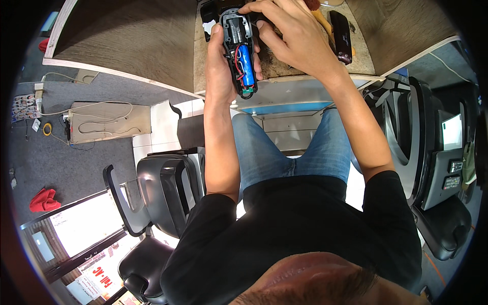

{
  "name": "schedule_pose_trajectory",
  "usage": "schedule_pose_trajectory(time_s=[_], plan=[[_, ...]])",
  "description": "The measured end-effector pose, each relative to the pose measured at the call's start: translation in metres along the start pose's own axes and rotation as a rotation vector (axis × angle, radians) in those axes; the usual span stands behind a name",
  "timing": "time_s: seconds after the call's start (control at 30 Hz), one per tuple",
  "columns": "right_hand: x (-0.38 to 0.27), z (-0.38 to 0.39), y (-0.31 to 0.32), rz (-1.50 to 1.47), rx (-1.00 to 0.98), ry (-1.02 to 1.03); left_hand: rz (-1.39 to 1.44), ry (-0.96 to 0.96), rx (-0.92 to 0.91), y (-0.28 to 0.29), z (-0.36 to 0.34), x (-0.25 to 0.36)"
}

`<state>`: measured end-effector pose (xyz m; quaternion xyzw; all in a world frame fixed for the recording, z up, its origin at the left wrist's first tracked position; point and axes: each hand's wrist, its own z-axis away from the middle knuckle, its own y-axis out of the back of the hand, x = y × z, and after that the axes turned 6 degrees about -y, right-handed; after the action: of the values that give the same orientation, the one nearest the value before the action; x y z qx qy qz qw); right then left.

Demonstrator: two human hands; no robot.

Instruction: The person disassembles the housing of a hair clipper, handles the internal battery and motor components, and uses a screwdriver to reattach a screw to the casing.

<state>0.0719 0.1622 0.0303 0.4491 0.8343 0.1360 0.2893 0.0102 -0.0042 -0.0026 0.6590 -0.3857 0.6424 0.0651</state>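
An opened cordless hair clipper (236, 53) lies upright in my left hand (221, 71), its black casing without a cover. Inside it show a dark motor at the far end, a blue cylindrical battery (246, 65), red wires and a bit of green circuit board at the near end. My left thumb presses one side of the casing and the fingers wrap round the other. Over the far end reaches my right hand (295, 38), its index fingertip touching the casing's top and its thumb apart, beside the casing. Its other fingers are partly cut off by the frame's upper edge.
Beyond my hands is a worn worktop (279, 70) between wooden side panels (132, 40). On it lie a dark maroon handheld device (340, 36), a yellow-handled tool (323, 24) and a black item (208, 23) at left. Black salon chairs (162, 188) stand on both sides.
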Motion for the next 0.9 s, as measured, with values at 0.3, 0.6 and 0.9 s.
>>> schedule_pose_trajectory(time_s=[0.3, 0.6, 0.9], plan=[[0.0003, 0.0007, -0.0002, -0.004, -0.009, -0.013, -0.019, -0.02, -0.007, -0.0007, 0.0001, 0.0005], [0.0009, 0.0005, 0.0, -0.002, -0.013, 0.0, -0.034, -0.015, -0.033, 0.0, -0.0001, 0.0007], [0.0007, 0.0007, 0.0002, -0.008, -0.024, -0.005, -0.02, -0.058, -0.028, -0.0046, 0.001, 0.0025]])
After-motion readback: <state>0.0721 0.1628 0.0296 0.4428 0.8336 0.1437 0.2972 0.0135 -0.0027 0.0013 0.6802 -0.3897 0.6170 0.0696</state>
